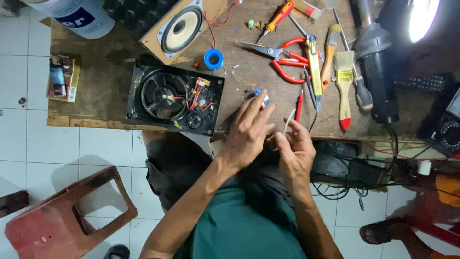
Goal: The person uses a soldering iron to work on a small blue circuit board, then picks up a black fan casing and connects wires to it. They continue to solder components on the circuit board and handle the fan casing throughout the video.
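Speaker cabinet (175, 98) lies open w/ wiring exposed, reassembly left; left hand (247, 132) pinches small blue part (262, 95), right hand (294, 148) pinches thin white wire (289, 120).

You've got a rough, stained wood bench (110, 91), glossy black plastic speaker housing (143, 108) w/ matt red plastic plier grips (292, 61)

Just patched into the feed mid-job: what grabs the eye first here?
The two hands at the bench edge: the left hand on a small blue part, the right hand pinching a thin white wire. Left of them lies an open black speaker housing; red-handled pliers and a paintbrush lie behind.
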